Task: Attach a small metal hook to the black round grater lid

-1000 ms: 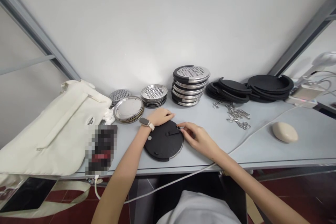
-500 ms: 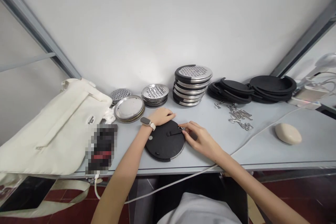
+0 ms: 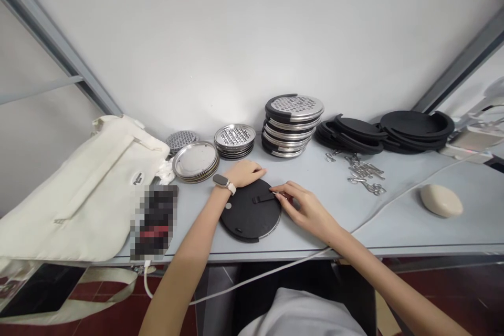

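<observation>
A round black grater holder (image 3: 252,215) lies flat near the table's front edge, with a thin metal rim showing at its lower right. My left hand (image 3: 244,172), with a watch on the wrist, is closed over its far left edge. A short black strap (image 3: 262,199) runs across the holder's upper right toward my right hand (image 3: 297,202). Thumb and forefinger there pinch a small metal clasp (image 3: 275,193) at the strap's end, mostly covered by the fingertips. Several loose metal clasps (image 3: 364,169) are scattered farther right.
Behind my hands stand metal discs (image 3: 196,160), grating plates (image 3: 235,139) and a tall stack of graters in black holders (image 3: 293,126). More black holders (image 3: 417,128) are piled right. A white cable (image 3: 378,213), a cream rounded object (image 3: 441,200), a phone (image 3: 155,223) and a cream bag (image 3: 86,199) surround the work.
The whole view has shifted slightly. My right fingertips have closed further over the metal clasp, which showed more clearly before. My left hand stays on the holder.
</observation>
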The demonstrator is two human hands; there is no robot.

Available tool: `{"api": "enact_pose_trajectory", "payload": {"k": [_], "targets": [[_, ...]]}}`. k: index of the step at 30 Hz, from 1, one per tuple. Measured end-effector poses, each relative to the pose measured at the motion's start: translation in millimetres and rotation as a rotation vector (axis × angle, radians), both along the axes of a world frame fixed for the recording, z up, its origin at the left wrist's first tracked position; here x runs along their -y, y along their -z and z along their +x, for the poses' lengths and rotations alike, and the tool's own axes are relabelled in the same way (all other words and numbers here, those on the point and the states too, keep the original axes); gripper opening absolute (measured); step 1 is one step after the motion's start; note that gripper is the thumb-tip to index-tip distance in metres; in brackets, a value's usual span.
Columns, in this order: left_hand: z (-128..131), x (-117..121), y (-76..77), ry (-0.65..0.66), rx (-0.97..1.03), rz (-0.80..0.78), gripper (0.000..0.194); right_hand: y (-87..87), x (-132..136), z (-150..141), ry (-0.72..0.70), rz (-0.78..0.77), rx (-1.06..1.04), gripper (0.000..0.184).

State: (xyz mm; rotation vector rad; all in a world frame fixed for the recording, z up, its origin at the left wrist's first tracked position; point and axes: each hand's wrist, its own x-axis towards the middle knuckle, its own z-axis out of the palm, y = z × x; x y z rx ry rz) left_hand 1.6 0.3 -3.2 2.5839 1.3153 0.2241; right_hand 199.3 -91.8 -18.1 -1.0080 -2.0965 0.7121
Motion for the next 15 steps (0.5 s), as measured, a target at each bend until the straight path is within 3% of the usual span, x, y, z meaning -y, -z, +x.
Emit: {"api": "enact_pose_trajectory", "payload": {"k": [10, 15], "targets": [[-0.2, -1.0, 1.3, -0.002, 0.013, -0.013, 0.054, -0.9, -0.1, 0.5, 0.005, -0.008, -0.012, 0.010], [0.1, -1.3, 0.5, 0.001, 0.024, -0.028, 0.051, -1.4, 0.1, 0.1, 0.041, -0.023, -0.018, 0.012]]}}
